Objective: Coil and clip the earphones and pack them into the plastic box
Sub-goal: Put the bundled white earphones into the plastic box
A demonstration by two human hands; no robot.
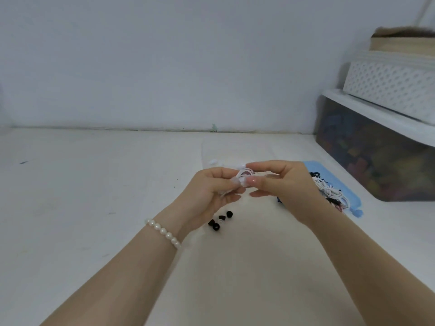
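Both hands are raised above the white table [94,208] at the centre of the frame, forearms entering from the lower edge. A bundle of white earphones [244,174] is held between them: it is gripped by the curled fingers of the left hand [211,191] and pinched from the right by the thumb and forefinger of the right hand [284,184]. A pearl bracelet [162,231] is worn on the left wrist. Black ear tips [219,222] are seen on the table just below the left hand. A blue tray [353,196], partly hidden behind the right hand, holds tangled black and white cables [329,191]. At the right of the frame a dark translucent storage bin [376,161] is noted, with a white perforated basket [395,88] stacked on it. Small white pieces [213,161] lie beyond the hands; their nature cannot be told.
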